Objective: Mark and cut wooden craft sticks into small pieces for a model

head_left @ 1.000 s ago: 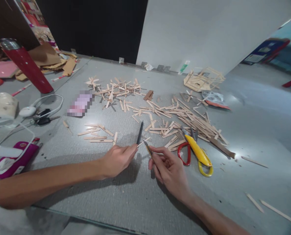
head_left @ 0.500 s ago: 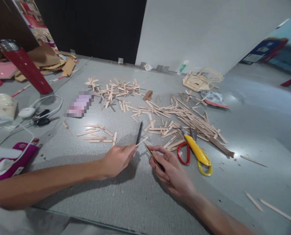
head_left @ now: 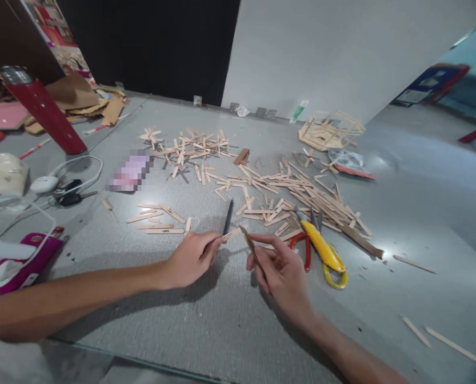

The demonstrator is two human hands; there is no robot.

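Observation:
My left hand [head_left: 196, 258] is closed, pinching a short wooden craft stick [head_left: 232, 234] between thumb and fingertips. My right hand [head_left: 280, 272] is closed around a slim, dark, gold-toned tool with a pointed tip, like a thin craft knife [head_left: 249, 242]. Its tip is right by the free end of the stick; whether they touch I cannot tell. A black pen [head_left: 229, 216] lies just beyond my left fingers. To the right of my right hand are red-handled scissors [head_left: 308, 253] and a yellow-handled cutting tool [head_left: 324, 248], partly overlapping.
Loose craft sticks [head_left: 318, 197] are heaped at centre right, with more cut pieces [head_left: 160, 218] at left. A stick frame model [head_left: 332, 130] stands at the back right. On the left are a red bottle [head_left: 48, 112], keys [head_left: 70, 199], cables and a purple case [head_left: 48, 256].
The craft stick has turned so its flat face shows. My right hand has shifted slightly, and the pointed tool has moved a little right and up, its tip now at the stick's end.

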